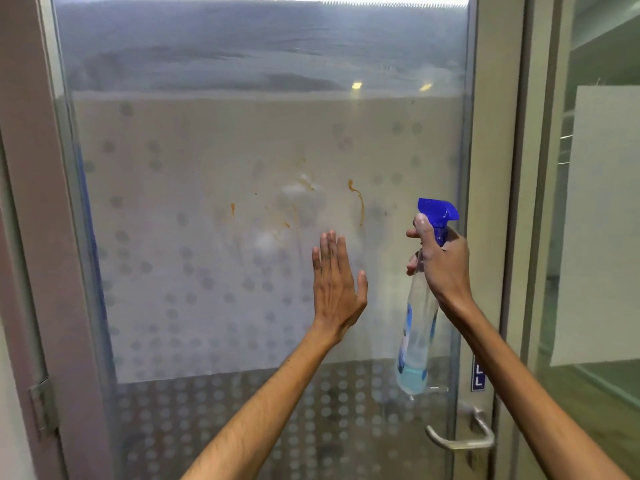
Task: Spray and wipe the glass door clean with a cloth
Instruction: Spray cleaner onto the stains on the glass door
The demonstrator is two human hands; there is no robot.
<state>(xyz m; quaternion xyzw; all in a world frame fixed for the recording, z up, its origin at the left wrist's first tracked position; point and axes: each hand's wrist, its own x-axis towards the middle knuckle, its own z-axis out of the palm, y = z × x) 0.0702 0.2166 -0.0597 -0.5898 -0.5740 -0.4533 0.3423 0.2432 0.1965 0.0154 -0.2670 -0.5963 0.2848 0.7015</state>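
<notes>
- The glass door [207, 161] fills the view, its frosted band marked with orange-brown streaks [358, 200]
- Left hand [337, 285] is raised flat, fingers straight, holding nothing; whether it touches the glass is unclear
- Right hand [441, 261] curls round the neck of a clear spray bottle [417, 327] with a blue trigger head, right of the streaks, above the door handle [460, 439]

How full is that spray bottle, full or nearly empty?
Nearly empty. The spray bottle in the right hand is clear through most of its body, with pale blue liquid only at the bottom.
</notes>
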